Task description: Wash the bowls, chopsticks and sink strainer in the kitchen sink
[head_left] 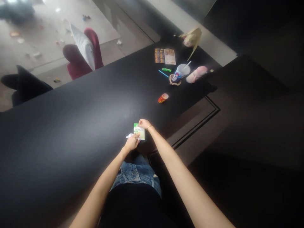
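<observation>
A small green and cream packet (140, 132) lies near the front edge of a long black table (71, 126). My right hand (143, 123) pinches the packet's top edge with closed fingers. At the packet's lower left corner, my left hand (131, 143) is closed on it, with a scrap of white paper (129, 136) showing beside the fingers. Whether the left hand also holds the white scrap I cannot tell.
A small red cup (163, 98) lies on its side further along the table. At the far end are a lidded drink cup with straw (180, 72), a pink object (196, 74), leaflets (165, 56), a green marker (166, 69) and a yellow-haired doll (192, 38). A maroon chair (82, 52) stands beyond the table.
</observation>
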Demonstrator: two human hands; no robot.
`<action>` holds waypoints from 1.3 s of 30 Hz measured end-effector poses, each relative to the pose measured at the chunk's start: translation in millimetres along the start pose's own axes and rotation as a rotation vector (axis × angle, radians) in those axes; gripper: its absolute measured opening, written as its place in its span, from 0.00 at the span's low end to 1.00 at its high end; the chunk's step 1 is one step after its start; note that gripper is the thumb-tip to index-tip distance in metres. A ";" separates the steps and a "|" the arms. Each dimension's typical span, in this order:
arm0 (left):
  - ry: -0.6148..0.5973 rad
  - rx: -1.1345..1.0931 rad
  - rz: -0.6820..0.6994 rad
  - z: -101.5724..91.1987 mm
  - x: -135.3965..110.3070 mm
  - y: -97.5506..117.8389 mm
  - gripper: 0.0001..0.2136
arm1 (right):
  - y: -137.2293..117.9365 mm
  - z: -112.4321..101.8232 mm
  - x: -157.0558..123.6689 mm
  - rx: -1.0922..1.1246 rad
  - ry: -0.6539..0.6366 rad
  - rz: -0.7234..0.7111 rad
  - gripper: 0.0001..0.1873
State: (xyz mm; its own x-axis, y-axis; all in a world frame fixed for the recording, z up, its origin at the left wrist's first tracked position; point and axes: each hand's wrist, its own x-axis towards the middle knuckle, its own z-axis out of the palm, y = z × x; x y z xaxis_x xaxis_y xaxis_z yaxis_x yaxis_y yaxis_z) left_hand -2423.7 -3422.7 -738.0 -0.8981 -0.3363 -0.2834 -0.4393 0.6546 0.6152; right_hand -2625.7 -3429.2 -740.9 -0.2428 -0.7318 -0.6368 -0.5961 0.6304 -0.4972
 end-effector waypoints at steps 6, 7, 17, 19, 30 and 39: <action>-0.023 -0.015 -0.011 -0.4 -1.1 1.5 0.16 | -0.8 -3.1 -6.5 -0.027 0.008 -0.036 0.06; -0.020 -0.009 -0.003 0.2 -1.6 1.2 0.16 | -0.9 -3.6 -7.5 -0.035 0.013 -0.037 0.06; -0.003 0.024 0.098 8.9 -20.5 -3.5 0.18 | 8.2 -3.2 1.3 0.103 -0.015 -0.020 0.11; -0.015 0.027 0.111 9.8 -22.9 -2.2 0.18 | 10.1 -2.4 0.5 0.058 -0.029 -0.036 0.07; -0.087 0.008 0.103 -2.0 -23.8 1.3 0.17 | 14.3 0.2 -7.6 0.007 0.042 -0.082 0.03; -0.090 0.030 0.055 -10.5 -28.8 1.9 0.17 | 7.4 -2.5 -12.4 -0.090 0.037 -0.104 0.04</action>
State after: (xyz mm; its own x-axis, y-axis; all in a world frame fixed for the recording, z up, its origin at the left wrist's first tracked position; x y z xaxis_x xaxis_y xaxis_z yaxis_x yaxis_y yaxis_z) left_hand -2398.5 -3418.9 -720.9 -0.9186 -0.2383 -0.3152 -0.3885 0.6910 0.6096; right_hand -2629.0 -3416.1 -735.2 -0.2031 -0.8021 -0.5616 -0.6856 0.5260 -0.5033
